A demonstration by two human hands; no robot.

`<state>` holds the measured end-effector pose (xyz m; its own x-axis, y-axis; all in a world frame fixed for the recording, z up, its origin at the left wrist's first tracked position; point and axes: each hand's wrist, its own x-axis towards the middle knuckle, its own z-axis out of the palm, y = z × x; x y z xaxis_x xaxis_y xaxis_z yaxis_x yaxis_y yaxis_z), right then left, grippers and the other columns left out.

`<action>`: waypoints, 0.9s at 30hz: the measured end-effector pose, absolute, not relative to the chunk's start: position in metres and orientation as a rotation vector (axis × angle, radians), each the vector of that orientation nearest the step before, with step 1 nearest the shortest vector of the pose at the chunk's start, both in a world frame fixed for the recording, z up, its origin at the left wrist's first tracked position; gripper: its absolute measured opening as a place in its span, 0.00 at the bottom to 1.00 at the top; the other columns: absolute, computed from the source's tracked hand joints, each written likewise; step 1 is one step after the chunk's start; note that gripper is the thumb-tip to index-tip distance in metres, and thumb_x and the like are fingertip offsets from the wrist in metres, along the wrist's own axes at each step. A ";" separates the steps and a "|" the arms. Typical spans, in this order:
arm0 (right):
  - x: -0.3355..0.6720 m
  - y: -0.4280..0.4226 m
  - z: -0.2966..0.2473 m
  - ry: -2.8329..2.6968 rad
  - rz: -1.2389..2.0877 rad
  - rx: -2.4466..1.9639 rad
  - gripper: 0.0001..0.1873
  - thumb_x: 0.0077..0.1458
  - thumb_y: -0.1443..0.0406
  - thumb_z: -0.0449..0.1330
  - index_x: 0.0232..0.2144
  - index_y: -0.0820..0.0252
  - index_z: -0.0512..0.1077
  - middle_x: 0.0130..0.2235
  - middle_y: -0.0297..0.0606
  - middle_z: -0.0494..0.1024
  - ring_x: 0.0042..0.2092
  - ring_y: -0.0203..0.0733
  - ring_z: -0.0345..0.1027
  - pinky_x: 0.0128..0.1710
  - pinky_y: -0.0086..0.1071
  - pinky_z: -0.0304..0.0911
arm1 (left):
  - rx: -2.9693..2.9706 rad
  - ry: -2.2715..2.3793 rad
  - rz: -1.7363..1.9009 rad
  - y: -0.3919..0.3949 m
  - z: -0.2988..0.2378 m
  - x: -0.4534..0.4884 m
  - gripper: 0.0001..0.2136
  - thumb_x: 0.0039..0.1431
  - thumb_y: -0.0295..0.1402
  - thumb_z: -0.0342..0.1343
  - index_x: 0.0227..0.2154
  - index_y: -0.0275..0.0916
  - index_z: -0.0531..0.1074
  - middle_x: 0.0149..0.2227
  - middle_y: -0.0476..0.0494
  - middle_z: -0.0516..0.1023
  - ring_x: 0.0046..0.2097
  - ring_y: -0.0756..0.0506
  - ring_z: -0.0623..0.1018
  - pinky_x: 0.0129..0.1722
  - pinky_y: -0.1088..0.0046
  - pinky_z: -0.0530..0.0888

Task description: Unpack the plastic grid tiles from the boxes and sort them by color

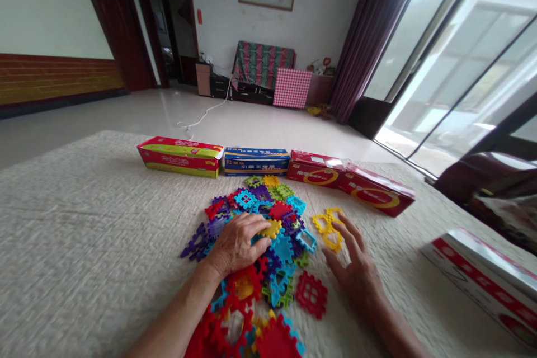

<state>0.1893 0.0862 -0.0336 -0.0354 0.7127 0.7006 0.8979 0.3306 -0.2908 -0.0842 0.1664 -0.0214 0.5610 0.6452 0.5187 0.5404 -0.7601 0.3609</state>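
A heap of interlocking plastic building pieces [282, 249] in red, blue, purple, green and yellow lies on the pale textured cover. My left hand [239, 243] rests over the heap, its thumb and forefinger closed on a solid yellow building piece [272, 229]. To the right of the heap, my right hand [356, 268] is open, fingers spread. Its fingertips are beside several yellow frame-shaped pieces [333, 240], which lie together on the cover; I cannot tell whether they touch. A red window-shaped piece [311, 294] lies flat between the heap and my right wrist.
Behind the heap stands a row of boxes: a red and yellow box [180, 158], a blue box [257, 162] and two red boxes [316, 169]. A white and red box [486, 285] lies at the right. Beyond are a cloth-draped cabinet [262, 64] and a white cable [207, 111].
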 end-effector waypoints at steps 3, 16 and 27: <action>0.188 0.086 -0.037 -1.812 -0.257 -1.440 0.22 0.58 0.63 0.56 0.55 0.55 0.63 0.62 0.49 0.63 0.62 0.54 0.60 0.55 0.56 0.63 | 2.635 0.999 0.973 0.167 -0.021 -0.084 0.11 0.60 0.34 0.55 0.44 0.41 0.76 0.45 0.44 0.80 0.46 0.44 0.78 0.51 0.62 0.73; 0.118 0.097 -0.006 -2.128 -0.092 -1.280 0.15 0.60 0.66 0.56 0.50 0.57 0.67 0.54 0.44 0.72 0.54 0.48 0.65 0.53 0.46 0.62 | 2.621 0.991 0.916 0.167 -0.018 -0.084 0.14 0.55 0.31 0.57 0.45 0.40 0.74 0.45 0.44 0.79 0.46 0.43 0.76 0.50 0.63 0.72; 0.100 0.113 -0.013 -2.010 0.035 -1.421 0.10 0.57 0.62 0.62 0.43 0.52 0.71 0.47 0.37 0.77 0.48 0.46 0.68 0.50 0.43 0.60 | 2.560 0.977 0.894 0.168 -0.018 -0.084 0.17 0.55 0.26 0.54 0.49 0.40 0.71 0.48 0.43 0.78 0.49 0.42 0.76 0.52 0.61 0.72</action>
